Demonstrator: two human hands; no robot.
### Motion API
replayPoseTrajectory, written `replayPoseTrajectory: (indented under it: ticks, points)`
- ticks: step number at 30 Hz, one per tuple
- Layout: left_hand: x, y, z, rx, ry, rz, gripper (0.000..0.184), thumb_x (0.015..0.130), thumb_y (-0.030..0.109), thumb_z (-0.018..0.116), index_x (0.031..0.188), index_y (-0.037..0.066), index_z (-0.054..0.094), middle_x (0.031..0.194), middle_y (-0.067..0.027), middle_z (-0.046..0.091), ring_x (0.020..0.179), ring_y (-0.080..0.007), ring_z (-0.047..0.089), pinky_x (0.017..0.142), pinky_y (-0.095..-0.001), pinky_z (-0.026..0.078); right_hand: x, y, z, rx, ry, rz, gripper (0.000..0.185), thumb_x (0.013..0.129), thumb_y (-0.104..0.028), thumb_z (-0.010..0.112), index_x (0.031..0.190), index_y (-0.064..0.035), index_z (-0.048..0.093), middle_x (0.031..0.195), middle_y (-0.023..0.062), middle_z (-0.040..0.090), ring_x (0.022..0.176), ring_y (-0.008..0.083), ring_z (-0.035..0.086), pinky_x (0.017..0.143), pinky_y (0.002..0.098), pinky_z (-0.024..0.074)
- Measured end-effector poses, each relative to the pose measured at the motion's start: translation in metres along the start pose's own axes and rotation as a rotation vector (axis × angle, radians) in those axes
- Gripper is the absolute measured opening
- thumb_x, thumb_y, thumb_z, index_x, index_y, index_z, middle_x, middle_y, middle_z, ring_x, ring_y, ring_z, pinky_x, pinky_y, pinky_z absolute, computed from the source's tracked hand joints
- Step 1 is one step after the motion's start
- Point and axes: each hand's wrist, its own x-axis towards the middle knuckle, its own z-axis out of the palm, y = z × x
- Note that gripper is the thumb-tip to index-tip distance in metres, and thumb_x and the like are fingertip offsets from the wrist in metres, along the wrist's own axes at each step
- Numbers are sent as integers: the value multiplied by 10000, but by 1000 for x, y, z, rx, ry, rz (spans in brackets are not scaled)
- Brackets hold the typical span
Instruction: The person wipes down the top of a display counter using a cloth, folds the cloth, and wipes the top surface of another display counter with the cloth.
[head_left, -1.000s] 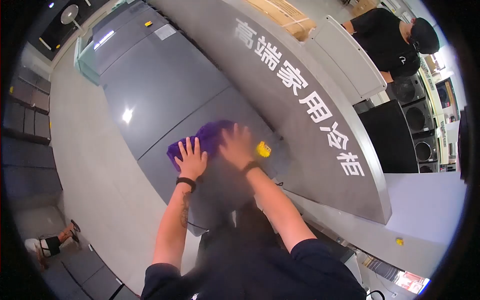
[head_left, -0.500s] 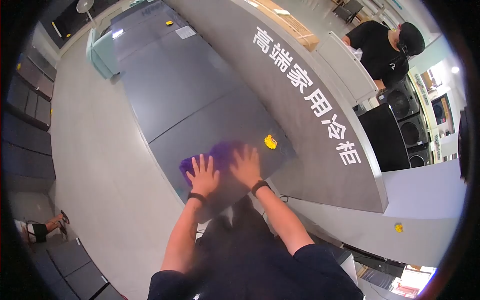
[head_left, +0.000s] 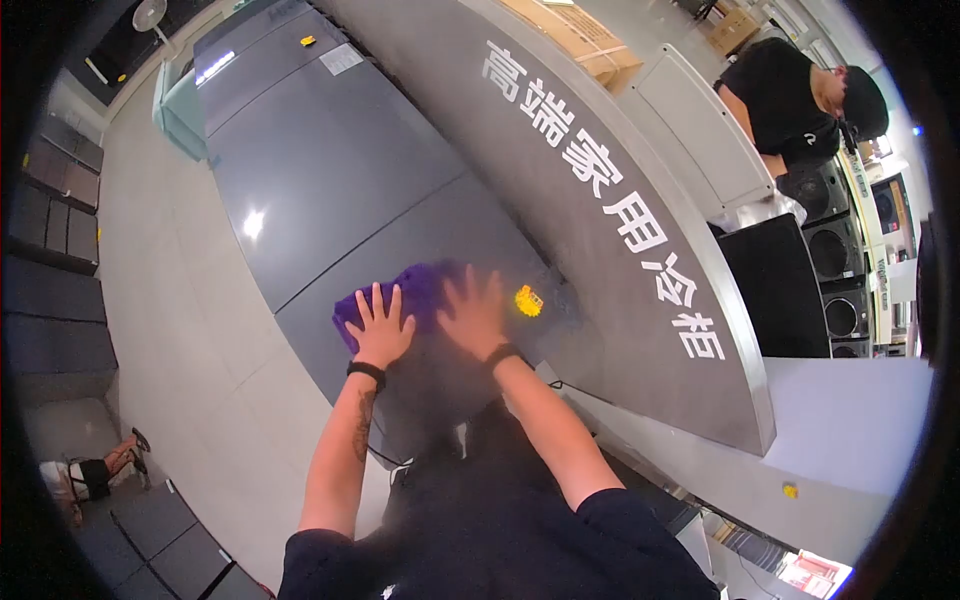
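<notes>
A purple cloth lies on the dark grey top of a chest-like appliance with several seams across it. On the cloth's left part rests my left hand, flat with fingers spread. My right hand lies at the cloth's right edge, its fingers also apart and somewhat hazy. Just to the right of it is a yellow sticker on the same surface. Black bands circle both my wrists.
A grey curved panel with white characters borders the right side. Beyond it, a person in black stands by a white panel. Another person is at lower left. A pale green bin stands at far left.
Both hands and the cloth sit slightly further left and higher in the view, which has shifted a little. The person at upper right has leaned to the right.
</notes>
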Motion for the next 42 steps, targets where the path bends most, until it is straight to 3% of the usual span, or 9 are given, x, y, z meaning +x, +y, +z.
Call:
replayPoseTrajectory:
  ticks: [8, 15, 19, 26, 31, 38, 42]
  points:
    - [82, 9, -30, 20, -18, -45, 730, 956, 530, 440, 1581, 269, 167, 1656, -118, 27, 1499, -439, -72, 1039, -805, 127, 68, 18, 2, 35, 97, -36, 638, 891, -546, 571, 1452, -254, 487, 1579, 192, 276, 1376, 615, 209, 1151, 635, 170]
    - [107, 19, -47, 16, -34, -105, 737, 964, 571, 409, 1584, 268, 150, 1657, -120, 11, 1496, -444, -82, 1043, -804, 113, 124, 29, -6, 39, 72, -84, 648, 880, -532, 591, 1451, -242, 491, 1576, 192, 280, 1373, 620, 207, 1149, 638, 169]
    - [109, 20, -50, 17, -47, -121, 750, 962, 558, 436, 1585, 279, 126, 1657, -110, -22, 1497, -424, -121, 1043, -802, 119, 130, 30, -3, 77, 80, -92, 643, 883, -526, 588, 1450, -239, 490, 1567, 186, 298, 1376, 620, 198, 1145, 644, 171]
    - [97, 23, -46, -9, -12, -121, 727, 974, 540, 423, 1585, 289, 118, 1662, -91, -7, 1508, -408, -72, 1062, -782, 147, 108, 36, 7, 102, 142, -114, 639, 892, -504, 588, 1444, -198, 491, 1543, 229, 310, 1400, 579, 200, 1141, 642, 195]
    - [43, 26, -20, -45, 23, -118, 703, 976, 520, 427, 1581, 303, 142, 1663, -78, 2, 1512, -395, -56, 1066, -773, 166, 56, 36, 8, 98, 80, -134, 647, 898, -473, 589, 1449, -153, 477, 1544, 239, 309, 1411, 560, 201, 1153, 615, 200]
    - [-82, 18, 50, -67, 323, -26, 639, 930, 389, 534, 1513, 210, 343, 1595, -132, 250, 1487, -417, 145, 1028, -762, 275, -48, 30, 20, 18, -50, -219, 689, 893, -436, 579, 1483, -121, 416, 1575, 241, 251, 1426, 503, 226, 1133, 586, 263]
    - [-174, 15, 84, -131, 317, -35, 597, 901, 336, 571, 1461, 206, 413, 1591, -113, 265, 1488, -391, 165, 1034, -745, 288, -116, 32, 12, -5, -109, -307, 679, 878, -397, 611, 1471, -119, 430, 1557, 261, 273, 1425, 464, 267, 1121, 560, 298]
